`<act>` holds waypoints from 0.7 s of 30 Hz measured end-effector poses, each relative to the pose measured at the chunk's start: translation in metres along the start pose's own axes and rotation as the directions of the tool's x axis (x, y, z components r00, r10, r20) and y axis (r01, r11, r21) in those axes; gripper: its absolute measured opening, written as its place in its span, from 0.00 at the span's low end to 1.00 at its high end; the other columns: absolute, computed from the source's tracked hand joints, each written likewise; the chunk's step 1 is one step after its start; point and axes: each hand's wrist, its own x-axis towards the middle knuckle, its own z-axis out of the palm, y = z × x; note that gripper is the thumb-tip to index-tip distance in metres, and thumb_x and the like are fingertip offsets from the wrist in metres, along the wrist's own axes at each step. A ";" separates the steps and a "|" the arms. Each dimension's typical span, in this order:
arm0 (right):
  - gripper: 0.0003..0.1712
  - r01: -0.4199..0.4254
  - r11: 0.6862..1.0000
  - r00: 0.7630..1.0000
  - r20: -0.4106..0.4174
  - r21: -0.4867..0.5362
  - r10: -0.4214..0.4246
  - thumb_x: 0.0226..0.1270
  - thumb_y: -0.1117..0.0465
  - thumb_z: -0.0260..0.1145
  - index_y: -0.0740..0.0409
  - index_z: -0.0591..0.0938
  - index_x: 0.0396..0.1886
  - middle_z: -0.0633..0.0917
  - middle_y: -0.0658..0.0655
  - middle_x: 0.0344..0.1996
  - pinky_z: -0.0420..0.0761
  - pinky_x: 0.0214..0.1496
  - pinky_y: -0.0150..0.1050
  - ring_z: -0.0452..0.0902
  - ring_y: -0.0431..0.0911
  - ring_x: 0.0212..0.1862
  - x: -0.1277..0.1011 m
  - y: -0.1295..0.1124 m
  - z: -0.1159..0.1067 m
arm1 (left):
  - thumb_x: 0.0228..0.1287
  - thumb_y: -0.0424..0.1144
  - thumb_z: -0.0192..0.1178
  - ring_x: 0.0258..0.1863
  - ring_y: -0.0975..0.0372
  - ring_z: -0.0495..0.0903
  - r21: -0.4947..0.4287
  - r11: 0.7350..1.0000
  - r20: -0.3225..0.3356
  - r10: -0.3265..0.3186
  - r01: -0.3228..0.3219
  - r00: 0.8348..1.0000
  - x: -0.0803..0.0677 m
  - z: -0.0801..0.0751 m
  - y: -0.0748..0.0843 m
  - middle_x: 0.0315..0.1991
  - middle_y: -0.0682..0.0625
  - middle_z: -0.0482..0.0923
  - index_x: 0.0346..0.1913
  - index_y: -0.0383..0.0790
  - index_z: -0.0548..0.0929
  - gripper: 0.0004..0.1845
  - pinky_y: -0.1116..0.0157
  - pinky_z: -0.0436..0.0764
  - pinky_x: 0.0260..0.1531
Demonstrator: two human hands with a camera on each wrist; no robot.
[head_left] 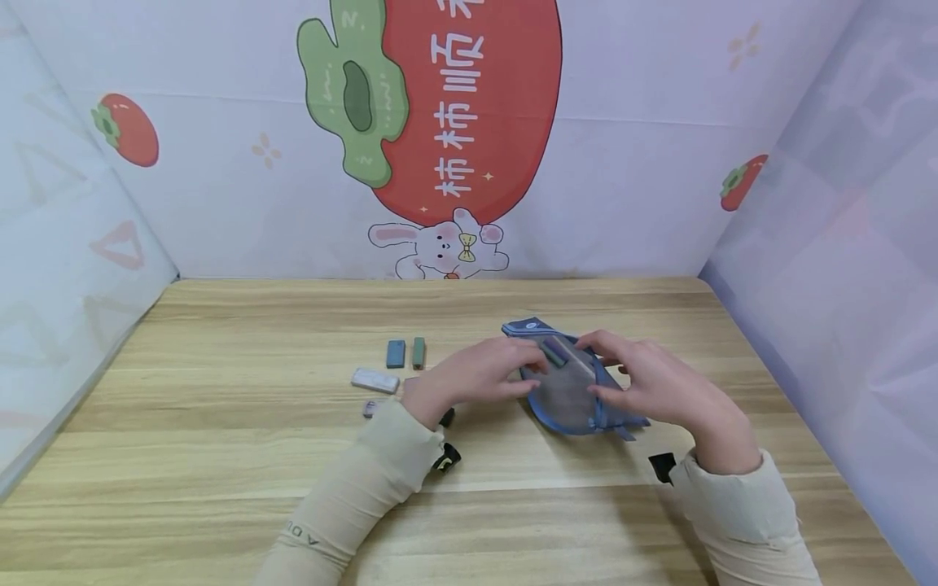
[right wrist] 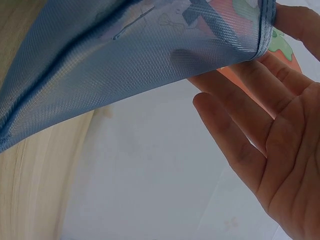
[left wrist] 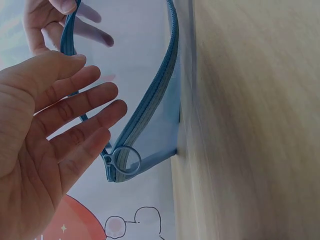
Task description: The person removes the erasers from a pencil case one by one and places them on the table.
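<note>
Pouch [head_left: 567, 391] seemingly between both hands.

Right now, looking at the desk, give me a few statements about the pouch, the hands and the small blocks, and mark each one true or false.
1. The blue mesh pouch lies between both hands. True.
2. The pouch's zip is fully closed. False: its mouth gapes open.
3. Small blocks lie to the left of the left hand. True.
4. The right hand rests flat on bare table, away from the pouch. False: it pinches the pouch's edge.
</note>
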 end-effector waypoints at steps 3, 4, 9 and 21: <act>0.28 0.006 1.000 1.000 0.003 0.002 -0.006 0.62 0.63 0.71 0.54 0.73 0.62 0.85 0.59 0.53 0.82 0.52 0.57 0.85 0.58 0.52 0.000 0.000 0.000 | 0.71 0.40 0.59 0.52 0.60 0.81 -0.005 1.000 0.011 0.014 -0.014 1.000 0.004 0.001 0.003 0.52 0.50 0.83 0.55 0.39 0.82 0.14 0.66 0.78 0.58; 0.28 0.007 1.000 1.000 0.005 0.003 -0.007 0.62 0.63 0.71 0.54 0.73 0.62 0.85 0.58 0.53 0.82 0.52 0.56 0.85 0.57 0.52 0.000 0.000 0.000 | 0.71 0.40 0.59 0.53 0.60 0.81 -0.007 1.000 0.015 0.022 -0.022 1.000 0.005 0.001 0.004 0.52 0.49 0.83 0.55 0.39 0.82 0.14 0.67 0.77 0.58; 0.28 0.003 1.000 1.000 0.007 0.014 -0.003 0.62 0.64 0.71 0.53 0.73 0.62 0.85 0.59 0.53 0.82 0.52 0.57 0.85 0.58 0.52 0.000 -0.001 -0.001 | 0.71 0.40 0.59 0.55 0.60 0.80 -0.011 0.999 0.020 0.051 -0.051 0.998 0.010 0.005 0.005 0.54 0.49 0.82 0.56 0.39 0.81 0.14 0.67 0.76 0.60; 0.28 0.005 1.000 1.000 0.009 0.009 -0.005 0.62 0.64 0.71 0.54 0.74 0.62 0.85 0.58 0.54 0.82 0.52 0.57 0.84 0.58 0.53 0.000 -0.002 0.000 | 0.73 0.43 0.57 0.54 0.63 0.79 0.098 0.995 0.054 0.032 -0.037 0.998 0.025 0.019 0.003 0.56 0.49 0.80 0.58 0.40 0.79 0.17 0.67 0.77 0.58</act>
